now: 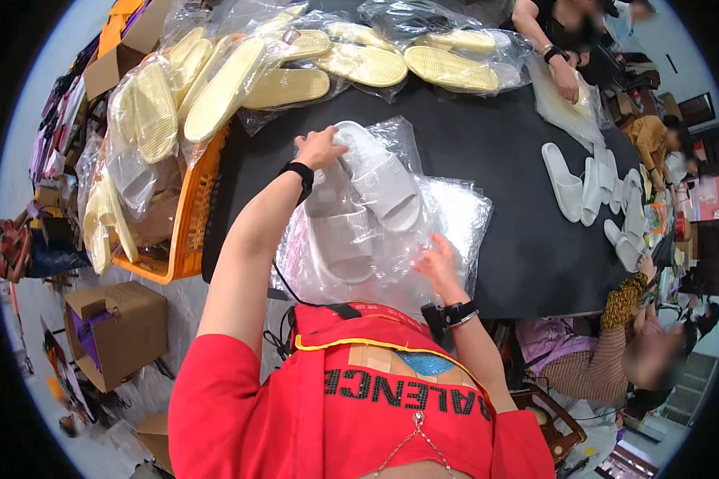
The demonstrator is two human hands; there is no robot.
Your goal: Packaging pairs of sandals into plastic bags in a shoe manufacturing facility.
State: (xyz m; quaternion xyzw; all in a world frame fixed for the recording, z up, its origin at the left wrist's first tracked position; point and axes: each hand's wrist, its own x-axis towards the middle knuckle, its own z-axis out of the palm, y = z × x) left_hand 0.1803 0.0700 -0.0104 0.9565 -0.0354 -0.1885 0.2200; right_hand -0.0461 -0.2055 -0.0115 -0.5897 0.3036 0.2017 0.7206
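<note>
Grasping the far, heel end of the bagged pair, the left hand bends its fingers over the plastic; glare on the film makes it hard to say whether they press on slipper or only on wrapping. Nearer and to the right, the right hand is loosely spread, its fingers parted at the near right side of the clear bag; whether they touch the film I cannot tell.

Nearest is the red shirt, close to the table's near edge. Just beyond, the pale grey slippers lie side by side inside the bag, near the middle of the black table, straps toward the near side. Shiny plastic sheets are stacked under the bag, showing at its right.

To the left, a cardboard box stands near, and farther off an orange basket holds wrapped cream slippers. On the right of the table, white slippers lie in a loose row. Along the far side, more yellow slippers are piled in clear wrapping, and at far right a co-worker's hand touches a plastic package.
</note>
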